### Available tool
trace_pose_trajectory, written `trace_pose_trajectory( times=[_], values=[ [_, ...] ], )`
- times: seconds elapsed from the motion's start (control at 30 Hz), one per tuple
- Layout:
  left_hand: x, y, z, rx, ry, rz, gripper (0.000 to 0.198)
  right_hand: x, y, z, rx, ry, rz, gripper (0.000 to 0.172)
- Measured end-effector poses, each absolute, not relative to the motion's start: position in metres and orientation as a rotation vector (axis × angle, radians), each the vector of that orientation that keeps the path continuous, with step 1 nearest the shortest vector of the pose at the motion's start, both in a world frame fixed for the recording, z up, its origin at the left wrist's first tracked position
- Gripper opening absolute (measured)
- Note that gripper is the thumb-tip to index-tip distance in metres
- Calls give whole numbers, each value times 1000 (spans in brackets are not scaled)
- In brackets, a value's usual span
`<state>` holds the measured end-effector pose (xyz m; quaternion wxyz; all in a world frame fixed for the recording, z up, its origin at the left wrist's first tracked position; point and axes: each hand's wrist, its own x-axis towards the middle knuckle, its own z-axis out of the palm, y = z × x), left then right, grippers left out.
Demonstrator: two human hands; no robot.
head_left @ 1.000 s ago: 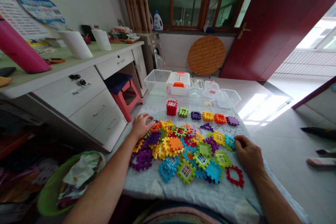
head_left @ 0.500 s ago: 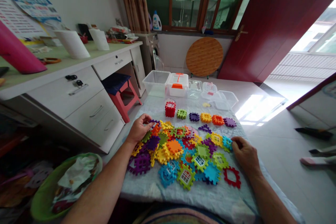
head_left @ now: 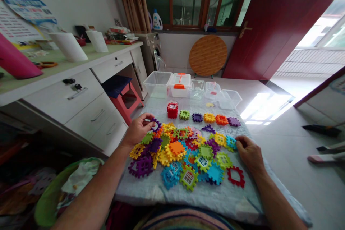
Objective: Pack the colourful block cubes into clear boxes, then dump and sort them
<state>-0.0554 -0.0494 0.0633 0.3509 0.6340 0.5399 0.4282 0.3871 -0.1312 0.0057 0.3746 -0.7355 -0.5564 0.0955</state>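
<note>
My left hand [head_left: 138, 128] pinches a purple toothed building tile [head_left: 156, 125] with an open middle, held up at the left edge of the pile. At the pile's right edge, the closed fingers of my right hand [head_left: 250, 151] grip the rim of a light-blue building tile [head_left: 231, 142]. Between the hands spreads a heap of interlocking tiles in several colours, among them an orange tile [head_left: 176, 148] and a green window tile [head_left: 189, 177]. A red frame tile [head_left: 236, 176] lies flat near my right wrist. Part of the heap is hidden under upper tiles.
Behind the heap runs a row of sorted tiles, from a red stack [head_left: 172, 110] to a purple tile [head_left: 233, 122]. Clear plastic boxes, one with an orange latch [head_left: 179, 86], stand at the table's far end. A red stool [head_left: 126, 95] is at the left.
My left hand has lifted and turned the purple tile, so its open middle now shows. My right hand stays at the light-blue tile. The whole view has shifted slightly.
</note>
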Motion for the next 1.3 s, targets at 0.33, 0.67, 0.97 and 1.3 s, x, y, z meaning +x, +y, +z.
trace_pose_trajectory(
  times=[0.33,0.67,0.97,1.3],
  values=[
    [35,-54,93,2500,1250,401,28,388,-132,7,-1863,-1444,251,26],
    [8,-61,86,2450,1209,405,45,389,-133,5,-1843,-1443,291,26],
    [-50,-99,88,2425,1310,271,59,388,-134,6,-1852,-1457,251,27],
    [-43,-101,81,2405,1297,355,48,386,-133,9,-1862,-1448,223,26]
  ],
)
